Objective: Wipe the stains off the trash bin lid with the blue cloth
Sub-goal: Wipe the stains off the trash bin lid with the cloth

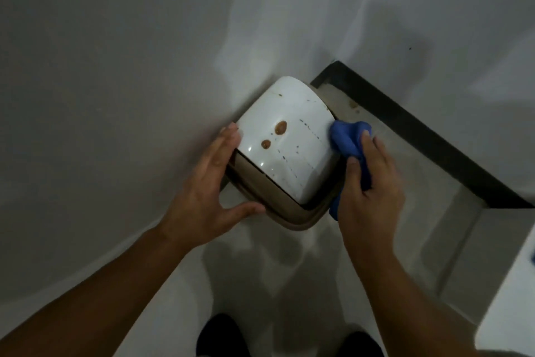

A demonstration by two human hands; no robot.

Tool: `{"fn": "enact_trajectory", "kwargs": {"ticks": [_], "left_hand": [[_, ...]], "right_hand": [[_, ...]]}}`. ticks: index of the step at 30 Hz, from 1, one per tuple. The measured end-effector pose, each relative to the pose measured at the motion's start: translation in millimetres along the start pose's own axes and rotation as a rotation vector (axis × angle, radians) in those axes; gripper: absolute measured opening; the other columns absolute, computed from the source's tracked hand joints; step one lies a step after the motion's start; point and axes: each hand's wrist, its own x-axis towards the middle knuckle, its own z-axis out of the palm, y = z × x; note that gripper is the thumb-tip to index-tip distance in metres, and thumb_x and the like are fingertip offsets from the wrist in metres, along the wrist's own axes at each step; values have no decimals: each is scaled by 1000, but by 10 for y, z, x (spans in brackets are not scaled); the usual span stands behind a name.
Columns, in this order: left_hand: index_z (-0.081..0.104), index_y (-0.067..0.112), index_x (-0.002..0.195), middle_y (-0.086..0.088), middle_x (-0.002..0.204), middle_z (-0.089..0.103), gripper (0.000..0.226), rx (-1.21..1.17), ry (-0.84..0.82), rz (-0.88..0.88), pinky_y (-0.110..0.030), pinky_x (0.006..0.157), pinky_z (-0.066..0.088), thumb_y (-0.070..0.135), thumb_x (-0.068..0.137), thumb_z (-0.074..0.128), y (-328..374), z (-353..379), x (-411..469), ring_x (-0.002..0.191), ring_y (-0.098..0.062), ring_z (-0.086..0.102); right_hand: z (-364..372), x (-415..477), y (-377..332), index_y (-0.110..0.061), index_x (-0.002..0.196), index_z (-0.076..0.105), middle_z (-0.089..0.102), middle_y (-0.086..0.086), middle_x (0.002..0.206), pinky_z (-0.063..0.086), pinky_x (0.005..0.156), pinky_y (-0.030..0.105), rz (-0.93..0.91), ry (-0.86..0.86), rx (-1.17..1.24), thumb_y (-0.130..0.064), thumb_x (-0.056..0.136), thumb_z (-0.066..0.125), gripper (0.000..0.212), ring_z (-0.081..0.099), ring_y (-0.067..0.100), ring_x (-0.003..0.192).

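— Looking at that curved white plastic trash bin lid, it sits on the tan bin in the corner, two brown blobs near its middle and dotted streaks toward the right edge.

— The right hand is clenched around the bunched blue cloth, touching that right edge.

— The left hand lies spread flat against the bin's left side, gripping nothing.

— I'd sweep leftward over the streaks, pressing firmly, lifting the blobs rather than smearing.

— Grey wall beyond.
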Motion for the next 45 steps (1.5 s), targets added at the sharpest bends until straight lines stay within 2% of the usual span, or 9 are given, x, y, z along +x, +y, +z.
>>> {"fn": "enact_trajectory", "kwargs": {"ticks": [3,8,13,19,24,32,36,40,45], "left_hand": [[21,12,151,-4,158,22,106,3,32,9,-28,117,21,60,71,72,-30,58,9,145,-18,21],[26,11,149,1,153,26,97,45,102,48,-19,114,20,57,75,67,-72,108,35,143,-9,23],[24,15,149,6,151,24,97,85,70,35,-8,110,15,62,74,62,-37,57,71,140,6,16],[27,8,148,-8,153,30,94,135,52,66,-20,115,19,61,77,60,-26,33,55,142,-17,26],[29,6,147,-13,151,34,91,163,49,67,-13,113,16,58,80,59,7,11,54,139,-13,26],[30,6,147,-11,150,37,91,163,54,62,-20,113,24,58,78,60,46,-16,70,139,-17,32],[31,3,146,-14,149,38,93,141,61,51,-27,112,29,59,76,60,58,9,79,137,-22,35],[30,3,146,-15,148,39,95,142,52,52,-27,109,30,59,76,60,37,23,87,136,-22,36],[29,4,147,-13,149,37,94,145,58,57,-20,113,25,58,76,61,7,30,89,138,-19,33]], "right_hand": [[80,-86,11,-26,138,41,46,1,142,23,92,10,-98,-8,-69,-30,93,44,45,38,17,121],[120,-387,187,-25,134,47,52,4,137,39,88,28,-299,-61,-167,-29,92,44,42,43,24,113],[56,-659,464,-23,133,47,55,5,134,36,82,27,-253,-88,-250,-18,91,54,44,44,22,105],[165,-180,89,-12,128,55,59,9,129,30,84,18,-194,86,-123,-13,90,57,38,46,22,106],[152,-600,51,-23,128,54,52,1,136,39,90,31,-411,-81,-87,-28,89,44,40,43,25,115],[53,-431,341,-9,122,59,64,14,119,47,80,36,-269,-14,-161,-8,86,62,36,50,31,101],[118,-233,63,-12,123,59,60,10,127,48,86,40,-315,3,-106,-13,89,57,34,48,32,110],[133,-532,100,-20,125,57,55,4,133,42,91,34,-428,-102,-92,-22,89,49,38,44,27,116],[91,-540,405,-15,127,56,60,9,125,37,86,25,-280,-68,-122,-17,91,50,36,43,21,109]]}}
